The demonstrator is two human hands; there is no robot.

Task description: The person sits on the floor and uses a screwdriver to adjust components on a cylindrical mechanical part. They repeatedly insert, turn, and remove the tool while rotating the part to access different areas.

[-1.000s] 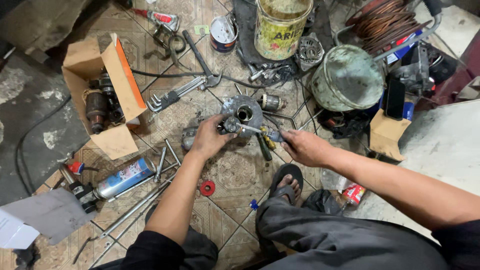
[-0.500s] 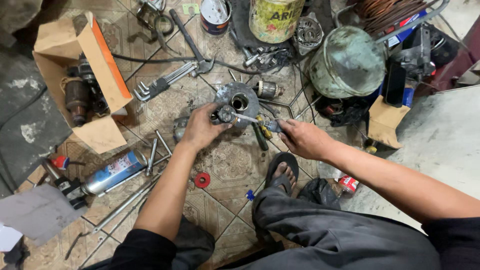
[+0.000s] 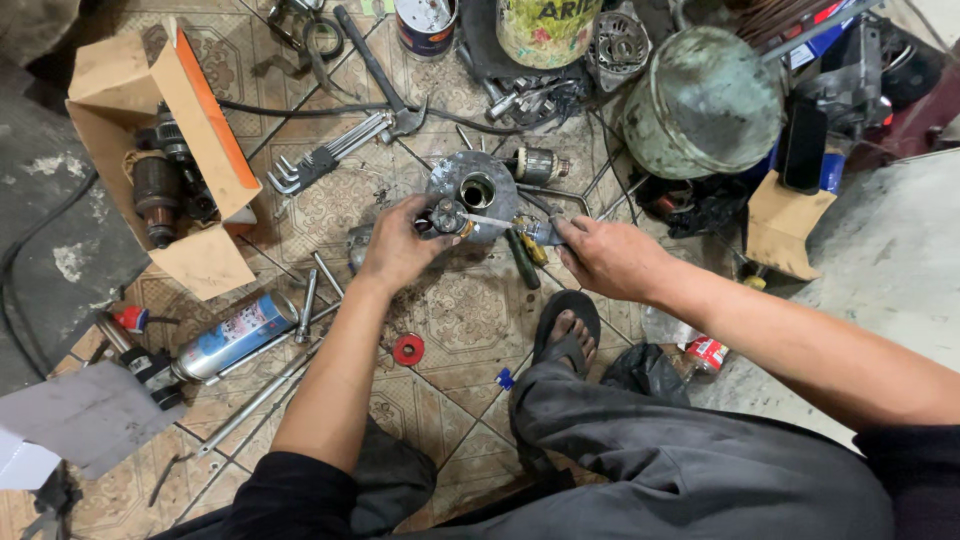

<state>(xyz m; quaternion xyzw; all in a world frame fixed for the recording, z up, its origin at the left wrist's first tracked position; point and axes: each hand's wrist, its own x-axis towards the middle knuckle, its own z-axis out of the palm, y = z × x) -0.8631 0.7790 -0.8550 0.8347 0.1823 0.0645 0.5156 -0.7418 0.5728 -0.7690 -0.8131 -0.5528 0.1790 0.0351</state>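
Note:
A round grey metal housing (image 3: pixel 478 185) with a central hole lies on the tiled floor. My left hand (image 3: pixel 398 244) grips a small metal part (image 3: pixel 445 216) at the housing's near edge. My right hand (image 3: pixel 605 256) holds a thin tool (image 3: pixel 500 222) whose shaft points left into that part. A green-handled screwdriver (image 3: pixel 522 262) lies on the floor just under the tool, between the two hands.
Cardboard box (image 3: pixel 205 262) with motor parts at left. Hex key set (image 3: pixel 325 158), spray can (image 3: pixel 236 336), metal rods (image 3: pixel 262 395) and red ring (image 3: pixel 407 349) on the tiles. Paint cans (image 3: pixel 545 30), a green dome (image 3: pixel 705 100) and a phone (image 3: pixel 803 146) at back. My sandalled foot (image 3: pixel 566 326) is below the hands.
The view has shifted so everything sits lower in the frame. Both hands stay at the housing, with the tool still against the small part.

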